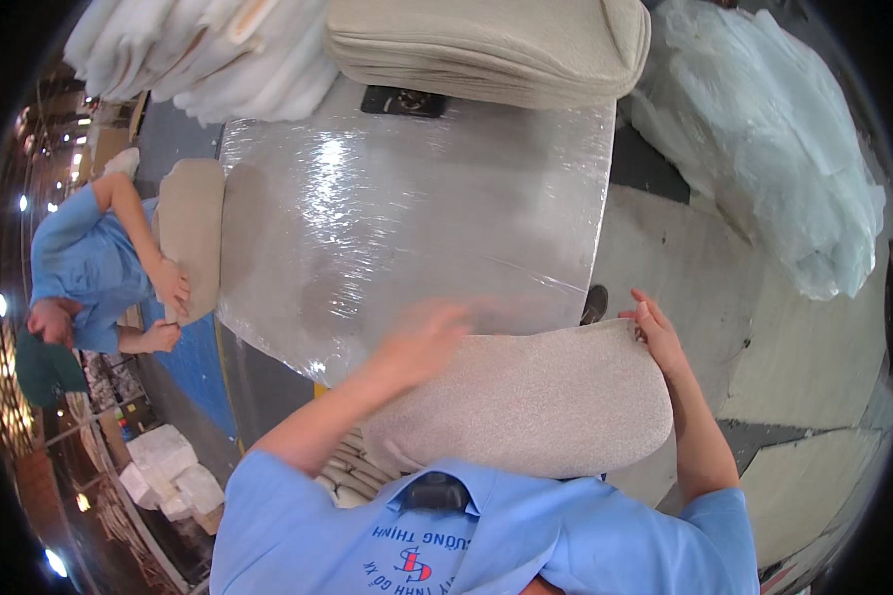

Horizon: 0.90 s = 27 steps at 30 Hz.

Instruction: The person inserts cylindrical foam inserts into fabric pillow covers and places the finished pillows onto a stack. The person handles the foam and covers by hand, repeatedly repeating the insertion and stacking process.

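One beige cushion [541, 402] | right hand [659, 337]: pinching its edge | left hand [419, 345]: blurred, grip unclear

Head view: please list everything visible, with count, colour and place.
Near cushion: 1, beige, before the wearer's chest
Wrapped table: 1, grey, centre
Cushion stack: several layers, beige, top centre
Padding: several pieces, white, upper left
Flat object: 1, black, below cushion stack
Plastic bundle: 1, pale translucent, upper right
Co-worker: 1, blue shirt, green cap, left
Co-worker's cushion: 1, beige, at their hands
Packages: several, white, lower left
Lights: several, white, left
Shoe: 1, dark, right of table
Long pieces: several, beige, left of near cushion
Floor sheets: several, pale, right
Wearer's shirt: 1, light blue, bottom
Left hand: 1, blurred, by near cushion's far edge
Right hand: 1, bare, at near cushion's far right corner
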{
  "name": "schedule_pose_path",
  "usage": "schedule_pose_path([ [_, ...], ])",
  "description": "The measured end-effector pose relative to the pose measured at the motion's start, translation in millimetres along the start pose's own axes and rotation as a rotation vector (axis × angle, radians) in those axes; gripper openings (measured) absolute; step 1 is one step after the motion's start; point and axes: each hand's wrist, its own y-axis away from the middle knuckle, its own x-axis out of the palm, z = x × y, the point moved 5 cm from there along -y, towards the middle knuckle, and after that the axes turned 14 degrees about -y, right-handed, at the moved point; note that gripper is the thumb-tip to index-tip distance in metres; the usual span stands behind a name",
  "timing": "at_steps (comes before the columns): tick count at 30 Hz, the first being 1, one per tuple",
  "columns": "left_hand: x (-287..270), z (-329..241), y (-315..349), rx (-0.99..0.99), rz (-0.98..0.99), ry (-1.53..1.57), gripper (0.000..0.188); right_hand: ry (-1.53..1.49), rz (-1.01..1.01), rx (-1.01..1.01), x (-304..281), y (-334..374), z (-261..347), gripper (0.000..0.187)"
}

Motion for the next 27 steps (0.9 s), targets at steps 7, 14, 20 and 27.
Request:
schedule_pose_path([
  [7, 20.3, 98.7, 202.0, -0.837, 0.395, 1.149, 0.063, 0.063, -0.004, 0.09, -3.1, 4.0, -4.0, 0.059],
  [14, 79.0, 50.2, 163.4, -0.496, -0.217, 1.869, 0.063, 0.164, 0.075, 0.261, 36.8, 52.4, 39.2, 0.061],
  [20, -18.8, 58.0, 110.7, -0.436, -0.122, 1.846, 0.068, -0.195, 0.244, 0.183, 36.7, 101.0, 12.2, 0.061],
  [27, -53.4, 5.1, 43.4, -0.119, -0.477, 1.497, 0.062, -0.758, 0.378, -0.047, 127.4, 147.6, -25.9, 0.053],
])
